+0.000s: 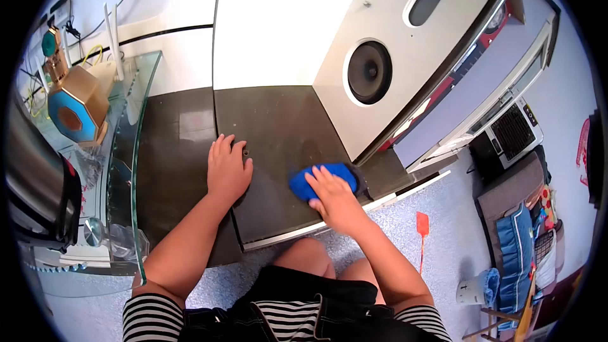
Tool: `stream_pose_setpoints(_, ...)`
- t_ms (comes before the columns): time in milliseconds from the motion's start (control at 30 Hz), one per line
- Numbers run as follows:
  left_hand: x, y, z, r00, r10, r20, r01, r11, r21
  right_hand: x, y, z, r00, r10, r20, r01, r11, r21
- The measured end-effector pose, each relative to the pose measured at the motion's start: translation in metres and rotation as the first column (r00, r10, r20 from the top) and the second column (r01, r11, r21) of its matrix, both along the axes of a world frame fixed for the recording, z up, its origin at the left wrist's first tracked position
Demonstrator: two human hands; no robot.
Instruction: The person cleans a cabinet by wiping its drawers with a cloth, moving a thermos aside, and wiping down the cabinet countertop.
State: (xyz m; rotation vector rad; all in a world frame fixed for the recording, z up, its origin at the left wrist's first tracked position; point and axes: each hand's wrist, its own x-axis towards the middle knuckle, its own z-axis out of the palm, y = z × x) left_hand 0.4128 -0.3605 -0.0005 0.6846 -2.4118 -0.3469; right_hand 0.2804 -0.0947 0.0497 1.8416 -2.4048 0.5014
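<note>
My right hand [337, 201] presses down on a blue cleaning cloth [342, 173] that has a dark edge on its right side. The cloth lies on the dark, shiny top of a low cabinet [272, 126], near its front edge. Fingers of that hand spread over the cloth, with the thumb at its near side. Farther left, my left hand [229, 170] rests palm down on the same surface, fingers apart and holding nothing, close to the seam between two panels.
A white speaker [370, 73] stands behind the cloth. At the left, a glass shelf [142, 152] carries a metallic kettle [38, 177] and a gold-and-blue bottle [79, 107]. On the floor to the right are an orange fly swatter [422, 225] and a white bin [470, 291].
</note>
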Motion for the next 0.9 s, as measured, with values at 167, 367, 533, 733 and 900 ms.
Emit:
stream_pose_setpoints(167,0.01,-0.005,0.008,0.991,-0.073,0.108,0.059,0.989,0.132,-0.004,0.003,0.001,0.996,0.003,0.094,-0.002,1.0,-0.01)
stream_pose_setpoints(367,0.026,-0.02,0.019,0.984,-0.178,-0.001,0.178,0.983,0.045,-0.085,-0.113,-0.028,0.997,-0.045,-0.054,0.04,0.995,-0.091)
stream_pose_setpoints(533,0.019,-0.032,0.02,0.979,-0.194,-0.067,0.2,0.975,0.095,-0.143,-0.237,-0.033,0.972,-0.215,-0.095,0.213,0.977,-0.031)
stream_pose_setpoints(733,0.018,-0.031,0.019,0.974,-0.192,-0.118,0.203,0.974,0.096,-0.147,-0.292,-0.029,0.929,-0.322,-0.181,0.321,0.947,-0.036)
stream_pose_setpoints(900,0.014,-0.034,0.016,0.974,-0.147,-0.172,0.169,0.978,0.122,-0.081,-0.25,-0.028,0.948,-0.171,-0.269,0.177,0.984,0.0)
